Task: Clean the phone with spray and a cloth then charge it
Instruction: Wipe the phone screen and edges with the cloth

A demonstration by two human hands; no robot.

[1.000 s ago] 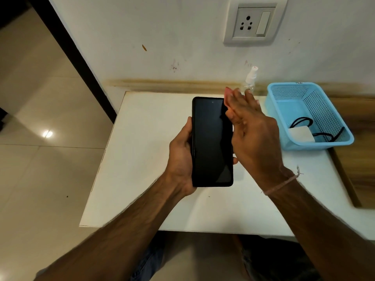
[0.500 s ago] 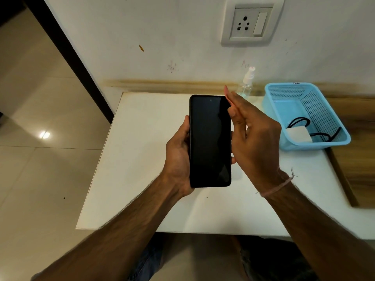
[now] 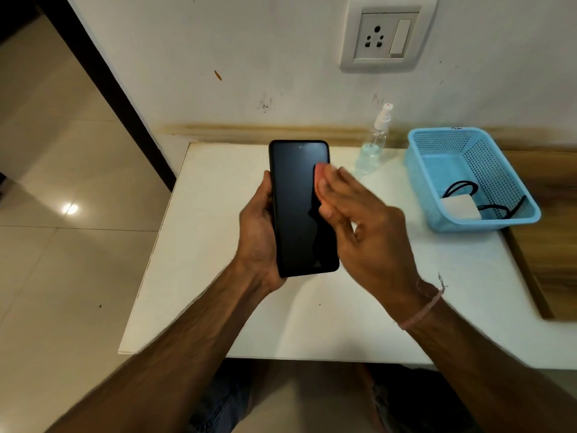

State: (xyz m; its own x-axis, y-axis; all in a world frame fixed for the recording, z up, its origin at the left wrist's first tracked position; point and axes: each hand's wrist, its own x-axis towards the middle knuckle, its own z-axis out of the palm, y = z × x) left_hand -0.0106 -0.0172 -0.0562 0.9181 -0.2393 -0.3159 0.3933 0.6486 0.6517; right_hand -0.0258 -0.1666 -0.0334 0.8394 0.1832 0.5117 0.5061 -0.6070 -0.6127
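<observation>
I hold a black phone (image 3: pixel 296 207) upright above the white table (image 3: pixel 199 245), its dark screen facing me, with my left hand (image 3: pixel 256 232) wrapped round its left edge. My right hand (image 3: pixel 365 232) lies flat over the screen's right side, fingers together. It presses a small pink cloth (image 3: pixel 320 178), which shows only at the fingertips. A clear spray bottle (image 3: pixel 373 148) with a white nozzle stands by the wall, behind the phone. The white charger adapter (image 3: pixel 459 206) and its black cable (image 3: pixel 459 185) lie in the blue basket (image 3: pixel 487 225).
A wall socket with a switch (image 3: pixel 387 35) sits above the table's back right. The blue basket stands at the table's right edge, next to a wooden surface (image 3: pixel 549 214). Tiled floor (image 3: pixel 62 245) lies to the left.
My right hand has slid down the phone's right side from the top corner and further onto the screen. The spray bottle is now fully uncovered behind it.
</observation>
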